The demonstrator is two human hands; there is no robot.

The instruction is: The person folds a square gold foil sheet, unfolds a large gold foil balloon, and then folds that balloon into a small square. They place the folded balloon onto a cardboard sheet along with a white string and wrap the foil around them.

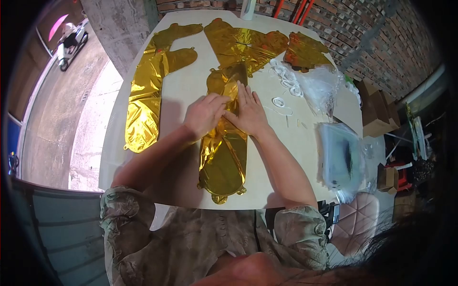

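Observation:
A flat gold foil balloon (223,167) lies lengthwise on the table in front of me, its tabbed end near the table's front edge. On its upper middle, my left hand (204,116) is closed, fingers bent and pinched against the foil. My right hand (249,112) rests flat on the same balloon, fingers stretched away from me and thumb pointing toward the left hand. Part of the foil is hidden under both hands. Left of them lies a curved gold foil balloon (147,102). Beyond are another gold foil balloon (238,40) and a smaller gold foil piece (307,50).
On the pale table (276,157), coiled white ribbon (278,102) and a clear plastic bag (318,86) lie to the right. A stack of clear plastic sleeves (339,155) sits at the right edge. Cardboard boxes (374,109) stand beyond; a brick wall (362,38) rises behind.

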